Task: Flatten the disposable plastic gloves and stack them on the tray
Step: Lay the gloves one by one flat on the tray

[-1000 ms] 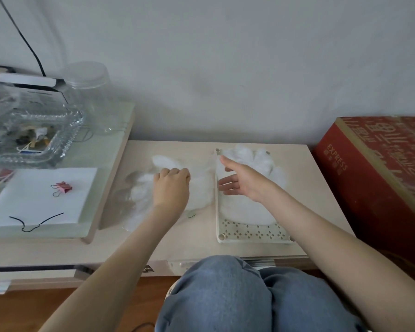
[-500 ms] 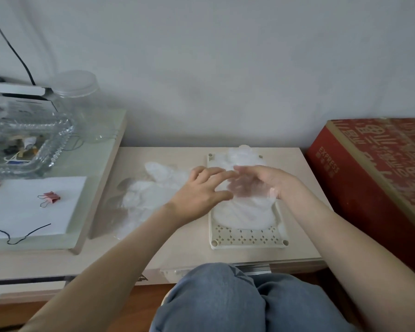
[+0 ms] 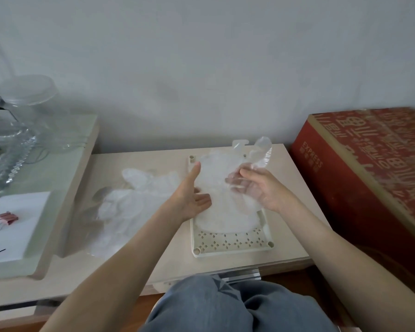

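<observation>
**Glove held up over the tray, right hand doing the holding**

The right hand is pinching a clear glove just above the tray. Its thumb is on top and its curled fingers are showing through the plastic, so that grip is clamped on it. The left hand is touching the glove's left edge with its grip apart, fingers straight and thumb pointing up. A flat stack is already lying on the tray, which is sitting toward the bench's right edge, near the front. A crumpled pile is lying toward the left edge. A red box is standing just past the right edge.
</observation>
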